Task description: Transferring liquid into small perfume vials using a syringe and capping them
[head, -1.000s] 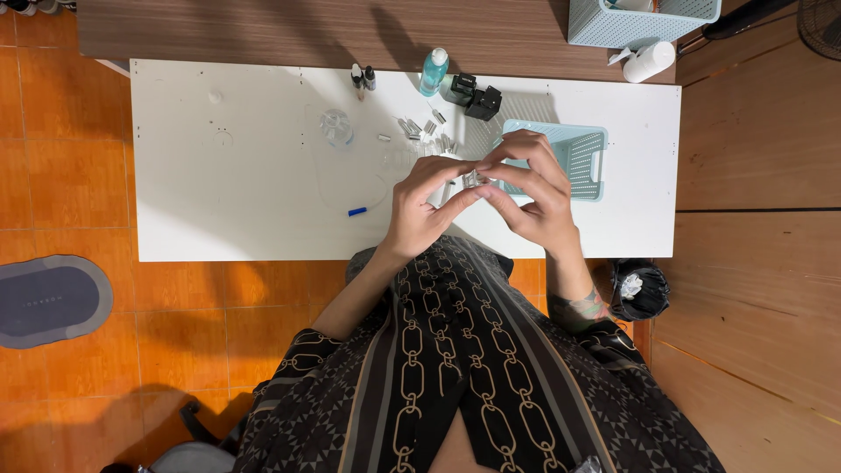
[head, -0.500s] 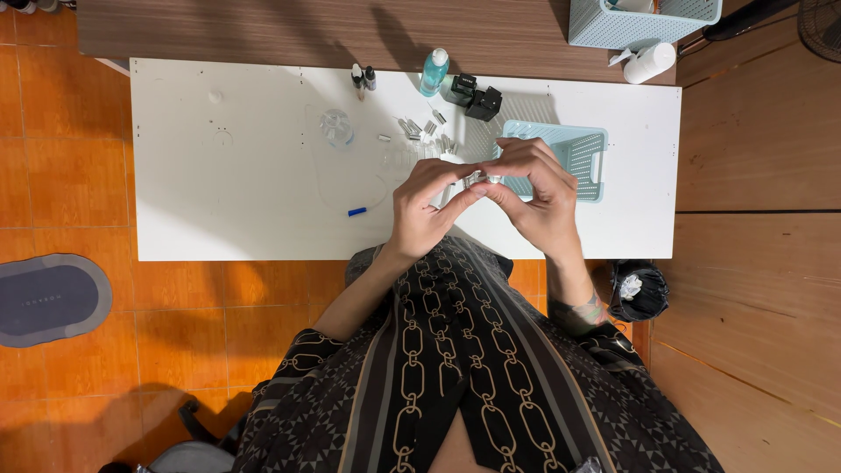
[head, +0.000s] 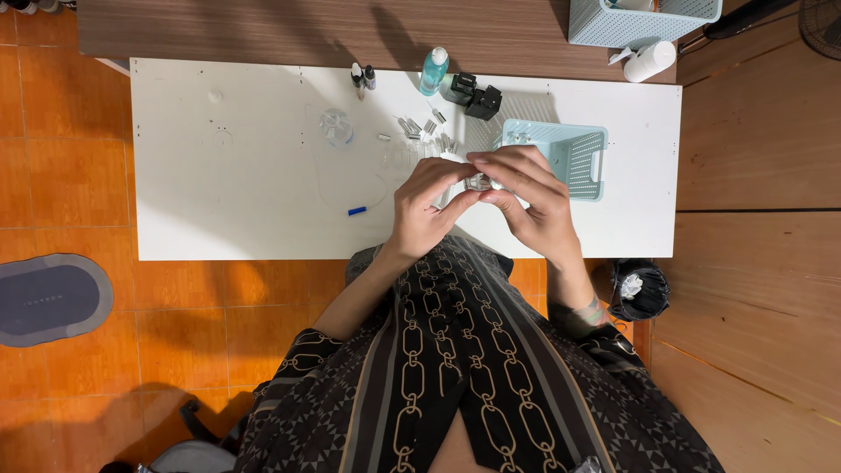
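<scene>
- Now your left hand (head: 423, 215) and right hand (head: 532, 203) both pinch a small clear vial (head: 478, 182) between fingertips, above the white tabletop (head: 245, 193).
- Just beyond your grip sits a pale-blue basket (head: 569, 158); loose silver caps (head: 420, 128) lie farther back.

The person wears a loose black garment printed with large tan chain links down the front, grey-brown stripes beside them and a fine geometric pattern on the short sleeves. Both forearms are bare; the right forearm bears a multicoloured tattoo.
</scene>
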